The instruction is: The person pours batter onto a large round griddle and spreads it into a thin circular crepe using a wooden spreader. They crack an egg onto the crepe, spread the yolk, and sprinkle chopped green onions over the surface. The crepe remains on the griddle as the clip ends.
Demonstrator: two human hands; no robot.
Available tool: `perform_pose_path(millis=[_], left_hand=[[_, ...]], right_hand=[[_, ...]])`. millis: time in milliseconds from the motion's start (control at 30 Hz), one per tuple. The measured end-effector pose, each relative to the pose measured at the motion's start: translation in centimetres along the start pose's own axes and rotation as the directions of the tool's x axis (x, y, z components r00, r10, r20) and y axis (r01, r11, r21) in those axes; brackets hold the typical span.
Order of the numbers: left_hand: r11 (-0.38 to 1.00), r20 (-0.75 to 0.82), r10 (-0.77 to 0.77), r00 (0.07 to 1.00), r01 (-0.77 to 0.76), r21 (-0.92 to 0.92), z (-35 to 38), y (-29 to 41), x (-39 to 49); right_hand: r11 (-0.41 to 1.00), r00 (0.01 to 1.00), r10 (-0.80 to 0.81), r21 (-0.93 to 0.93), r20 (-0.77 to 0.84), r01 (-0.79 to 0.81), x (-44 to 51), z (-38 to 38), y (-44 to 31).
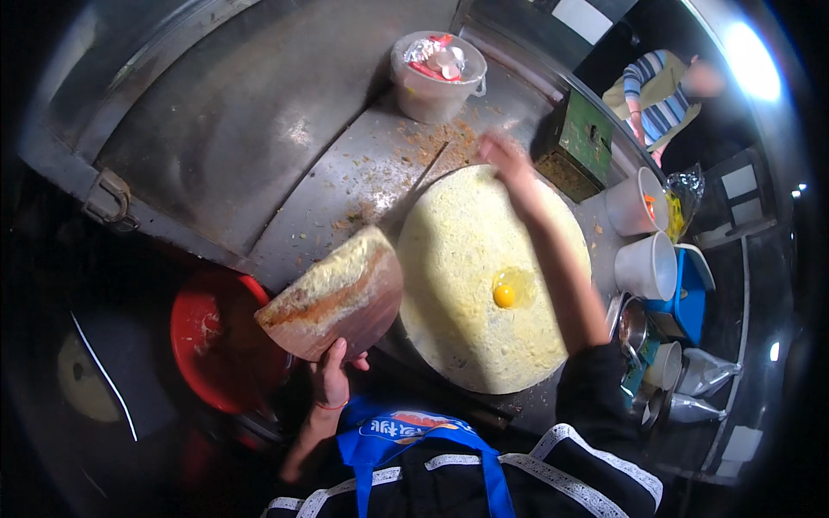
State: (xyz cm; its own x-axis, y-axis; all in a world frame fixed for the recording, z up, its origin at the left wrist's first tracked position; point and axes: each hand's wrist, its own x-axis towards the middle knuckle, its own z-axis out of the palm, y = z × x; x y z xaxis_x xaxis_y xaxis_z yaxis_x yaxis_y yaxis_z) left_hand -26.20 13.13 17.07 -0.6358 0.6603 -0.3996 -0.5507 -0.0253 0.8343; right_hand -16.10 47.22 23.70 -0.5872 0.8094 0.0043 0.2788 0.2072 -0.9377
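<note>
My left hand [337, 379] grips the curved edge of a half-round wooden spreader [363, 311], whose straight side is caked with pale batter. It tilts just left of a round griddle covered by a pale thin crepe [453, 259]. A raw egg [505, 296] with an unbroken yolk rests on the crepe, right of its middle. My right arm reaches across the crepe, and my right hand [502, 152] is blurred at its far edge; what its fingers hold, if anything, is unclear. A thin flat strip [434, 162] lies on the metal counter nearby.
Left of the griddle stands a red basin [220, 382]. A lidless white bucket [431, 97] with wrappers and eggshells sits at the back. Crumbs litter the metal counter [324, 188]. Along the right are a green metal box [579, 146], white tubs [644, 265] and a person [657, 97] beyond.
</note>
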Motion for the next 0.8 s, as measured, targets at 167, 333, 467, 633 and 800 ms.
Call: perform_pose_path(millis=[167, 333, 467, 633, 800], left_hand=[[0.995, 0.288, 0.011, 0.958, 0.018, -0.098, 3.2, -0.4, 1.0], [0.945, 0.721, -0.310, 0.620, 0.282, 0.164, 5.1, -3.1, -1.1], [0.897, 0.540, -0.433, 0.722, 0.287, 0.336, 2.5, -6.4, -3.3], [0.878, 0.018, -0.255, 0.967, 0.224, 0.423, -6.5, -10.5, -2.6], [0.768, -0.116, -0.268, 0.956, 0.285, 0.573, -14.9, -16.8, -2.2]], right_hand=[[0.884, 0.910, 0.087, 0.390, 0.405, -0.259, -17.5, 11.1, 1.4], [0.675, 0.912, 0.403, 0.698, -0.076, -0.241, -21.4, 6.0, 1.8], [0.785, 0.779, 0.428, 0.616, -0.457, -0.070, -24.7, -5.5, 2.5], [0.880, 0.842, 0.449, 0.310, -0.298, -0.359, -26.7, -10.3, 8.4], [0.912, 0.837, 0.383, 0.305, -0.390, -0.275, -27.3, -9.6, 12.0]])
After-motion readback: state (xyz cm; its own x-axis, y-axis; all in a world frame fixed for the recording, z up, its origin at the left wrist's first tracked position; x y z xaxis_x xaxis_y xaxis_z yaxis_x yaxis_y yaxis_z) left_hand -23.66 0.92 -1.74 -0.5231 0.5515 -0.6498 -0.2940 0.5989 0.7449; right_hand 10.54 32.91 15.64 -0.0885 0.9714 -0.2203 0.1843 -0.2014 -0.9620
